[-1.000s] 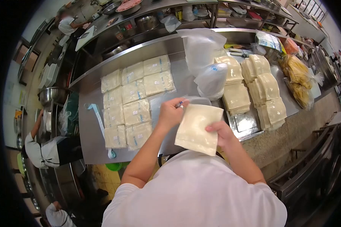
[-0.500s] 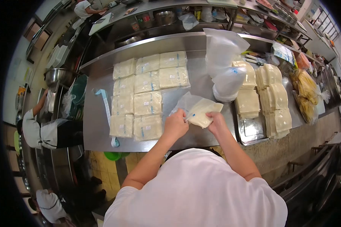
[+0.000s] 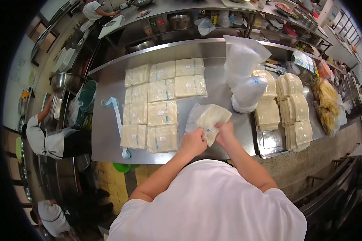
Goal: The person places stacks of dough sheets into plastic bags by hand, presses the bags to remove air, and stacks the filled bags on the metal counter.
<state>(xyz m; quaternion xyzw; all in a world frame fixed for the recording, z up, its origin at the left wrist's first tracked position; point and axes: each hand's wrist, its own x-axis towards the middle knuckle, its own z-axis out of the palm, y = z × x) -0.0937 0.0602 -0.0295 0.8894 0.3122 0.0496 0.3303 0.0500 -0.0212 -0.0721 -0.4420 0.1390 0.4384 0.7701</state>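
Note:
A clear plastic bag with a stack of pale dough sheets partly inside it is held up above the steel table. My left hand is closed on the bag's near left edge. Fingers of my right hand are wrapped round the right side of the stack, thumb on top. The stack tilts and bends between both hands, and a small blue mark shows on the plastic. To the left lie several flat bagged packs of sheets in rows.
White stacks of plastic bags stand beyond my right hand. A metal tray and several loose dough-sheet stacks are at the right. A light-blue strip lies at the table's left. A co-worker works farther left.
Both hands have drawn nearer my body. The bag and sheets have turned from slanting rightward to standing more upright, bending between my hands. The camera view has shifted slightly.

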